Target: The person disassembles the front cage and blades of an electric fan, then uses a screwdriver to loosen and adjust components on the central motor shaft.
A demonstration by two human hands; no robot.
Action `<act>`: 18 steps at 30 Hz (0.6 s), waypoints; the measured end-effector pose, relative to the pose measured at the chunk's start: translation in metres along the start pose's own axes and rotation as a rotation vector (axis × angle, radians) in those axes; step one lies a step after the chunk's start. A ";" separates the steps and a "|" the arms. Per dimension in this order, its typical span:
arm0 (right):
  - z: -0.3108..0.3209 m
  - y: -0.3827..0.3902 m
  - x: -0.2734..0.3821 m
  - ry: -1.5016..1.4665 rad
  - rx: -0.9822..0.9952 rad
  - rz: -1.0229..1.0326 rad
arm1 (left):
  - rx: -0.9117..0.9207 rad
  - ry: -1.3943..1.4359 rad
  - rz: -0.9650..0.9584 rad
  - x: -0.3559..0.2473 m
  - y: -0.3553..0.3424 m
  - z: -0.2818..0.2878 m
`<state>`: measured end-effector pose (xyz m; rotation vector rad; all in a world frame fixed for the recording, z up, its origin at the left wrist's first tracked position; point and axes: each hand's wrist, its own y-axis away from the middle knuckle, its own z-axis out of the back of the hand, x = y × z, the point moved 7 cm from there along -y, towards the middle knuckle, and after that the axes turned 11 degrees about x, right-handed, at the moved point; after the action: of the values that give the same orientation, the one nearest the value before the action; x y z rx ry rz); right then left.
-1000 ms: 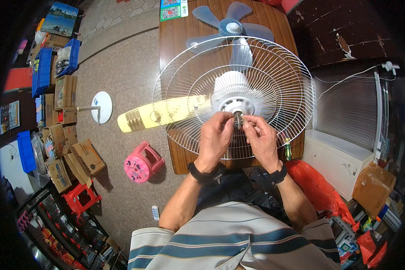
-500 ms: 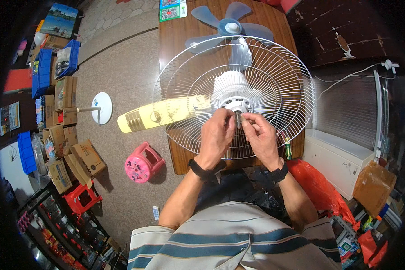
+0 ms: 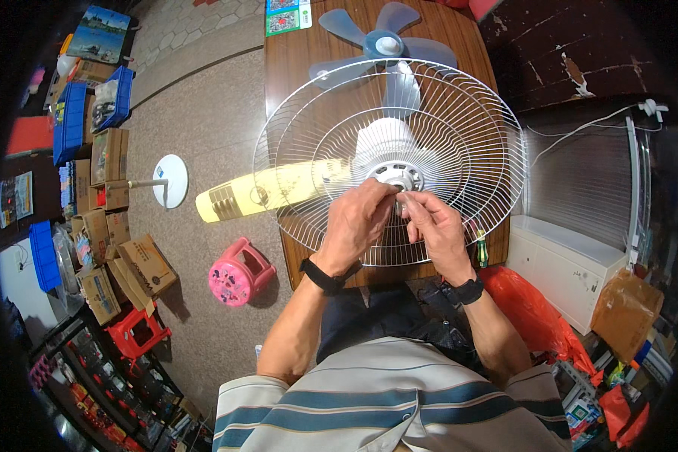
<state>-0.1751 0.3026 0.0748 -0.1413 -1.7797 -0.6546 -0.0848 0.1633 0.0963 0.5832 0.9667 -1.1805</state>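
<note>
A white wire fan guard (image 3: 471, 151) lies over the table, with the white fan's motor hub (image 3: 394, 175) at its middle. A short metal shaft (image 3: 398, 206) shows between my hands, just below the hub. My left hand (image 3: 354, 222) has its fingers pinched at the tip of the hub, and what they hold is hidden. Close beside it, my right hand (image 3: 435, 230) pinches thumb against finger; anything in the grip is too small to name. The yellow fan body (image 3: 252, 192) sticks out to the left of the guard. Blue fan blades (image 3: 385, 45) rest on the table beyond.
The brown table (image 3: 474, 53) carries the fan parts, and a green-handled screwdriver (image 3: 482, 248) lies at its right. A pink stool (image 3: 241, 271) and a white round base (image 3: 171, 181) stand on the floor at left. Cardboard boxes (image 3: 147, 264) line the left side, a white cabinet (image 3: 557, 264) the right.
My left hand has shifted slightly up and left, its wrist swinging outward. The right hand has moved a little, its fingers still near the hub. The guard has barely shifted left.
</note>
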 end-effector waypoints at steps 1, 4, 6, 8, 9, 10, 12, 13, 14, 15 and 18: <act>0.001 0.001 0.000 -0.001 -0.002 0.000 | -0.015 0.014 0.019 0.001 0.000 0.000; 0.004 0.004 -0.005 0.004 -0.023 0.002 | -0.043 0.108 0.140 0.016 0.008 -0.008; 0.010 0.007 -0.014 -0.057 -0.099 -0.021 | -0.043 0.106 0.164 0.015 0.012 -0.009; 0.012 0.010 -0.018 -0.049 -0.103 -0.034 | -0.046 0.103 0.190 0.015 0.017 -0.012; 0.012 0.011 -0.020 -0.039 -0.105 -0.047 | -0.066 0.138 0.202 0.017 0.019 -0.015; 0.013 0.011 -0.021 -0.041 -0.107 -0.047 | -0.084 0.176 0.212 0.017 0.020 -0.017; 0.012 0.010 -0.022 -0.002 -0.086 -0.052 | -0.103 0.196 0.232 0.014 0.020 -0.018; 0.012 0.010 -0.023 -0.003 -0.087 -0.053 | -0.124 0.217 0.254 0.014 0.020 -0.016; 0.011 0.009 -0.022 0.004 -0.085 -0.058 | -0.123 0.217 0.254 0.013 0.019 -0.015; 0.011 0.008 -0.022 0.011 -0.082 -0.063 | -0.126 0.171 0.216 0.008 0.018 -0.014; 0.007 0.004 -0.017 0.022 -0.061 -0.061 | -0.145 0.129 0.182 0.006 0.019 -0.012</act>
<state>-0.1744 0.3133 0.0591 -0.1214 -1.7489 -0.7516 -0.0697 0.1756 0.0831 0.6230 1.0751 -0.9118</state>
